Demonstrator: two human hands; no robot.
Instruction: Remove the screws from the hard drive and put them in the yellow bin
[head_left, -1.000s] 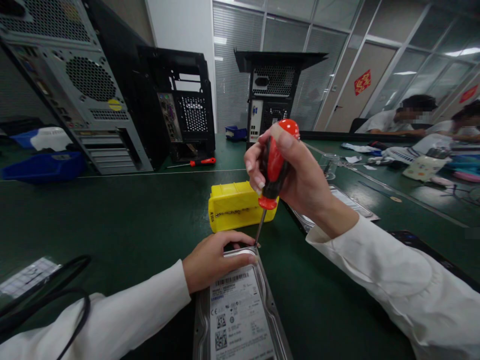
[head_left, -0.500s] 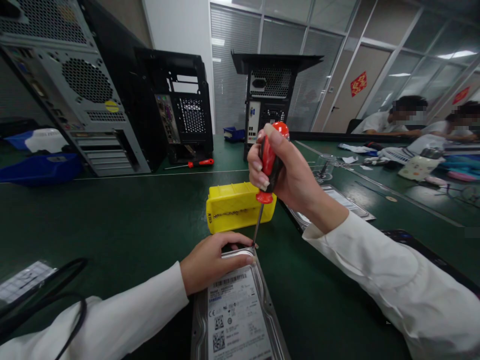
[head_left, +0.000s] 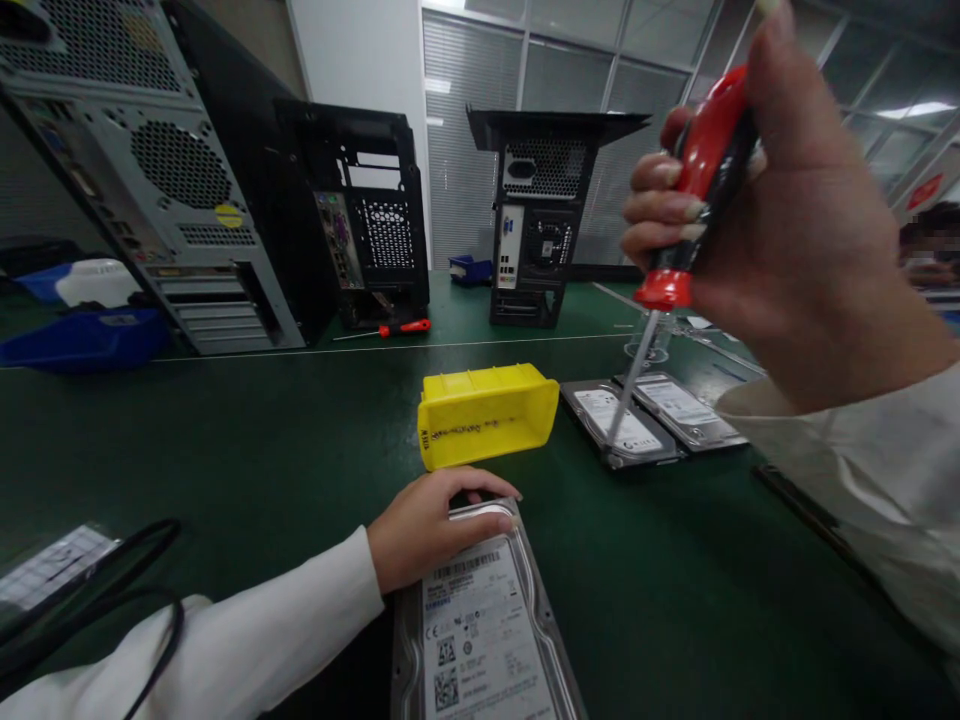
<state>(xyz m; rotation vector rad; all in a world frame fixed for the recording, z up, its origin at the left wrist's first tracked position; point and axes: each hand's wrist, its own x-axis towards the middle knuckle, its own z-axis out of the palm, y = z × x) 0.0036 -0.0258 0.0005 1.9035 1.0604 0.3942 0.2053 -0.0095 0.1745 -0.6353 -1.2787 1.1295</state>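
Observation:
My left hand (head_left: 435, 525) grips the far end of a silver hard drive (head_left: 487, 640), thumb on its top and fingers over the far edge. The drive lies label up at the bottom of the view. Raised at the upper right, my right hand (head_left: 817, 220) is wrapped round the red and black handle of a screwdriver (head_left: 701, 170). Its shaft points down and left, apart from the held drive, with its blurred tip in front of a second hard drive (head_left: 619, 420). Whether the tip touches that drive I cannot tell.
A yellow bin (head_left: 480, 385) with small dark bits inside stands beyond the drive. Another hard drive (head_left: 686, 405) lies at the right. Behind are computer cases (head_left: 525, 220), another screwdriver (head_left: 397, 328) and blue bins (head_left: 90, 340). Black cables (head_left: 97, 590) cross the lower left.
My right hand has lifted the screwdriver off the held drive's far corner and moved it up, rightward and closer to me. My left hand still holds the drive.

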